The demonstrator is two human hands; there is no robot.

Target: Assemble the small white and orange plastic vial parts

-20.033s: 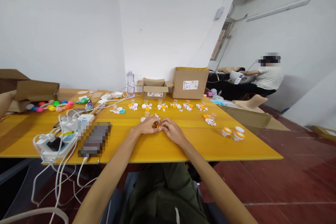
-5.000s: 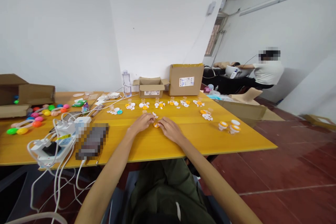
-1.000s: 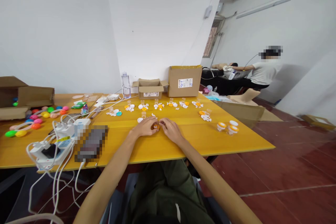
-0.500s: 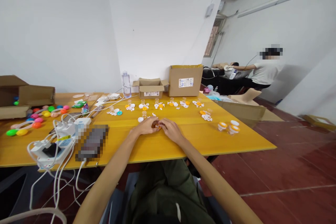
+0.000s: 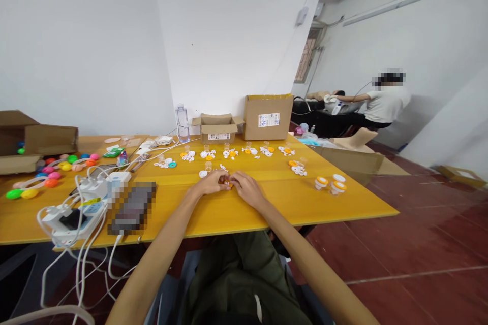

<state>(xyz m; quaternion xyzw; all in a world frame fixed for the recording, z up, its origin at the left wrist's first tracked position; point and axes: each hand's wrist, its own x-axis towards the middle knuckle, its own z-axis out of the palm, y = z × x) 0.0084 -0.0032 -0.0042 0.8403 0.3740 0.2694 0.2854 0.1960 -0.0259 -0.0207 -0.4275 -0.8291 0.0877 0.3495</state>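
Two hands meet at mid tabletop (image 5: 267,208): left hand (image 5: 209,183) & right hand (image 5: 247,189) w/ fingertips pinched together on a small orange piece (image 5: 227,183), which sits just above the wood between them. Behind them run little heaps of white & orange parts (image 5: 229,153), w/ a small open box (image 5: 216,129) & bigger box (image 5: 267,118) at the far edge. Chargers & cables (image 5: 82,200) lie well to the left; another person (image 5: 381,104) sits far off right.
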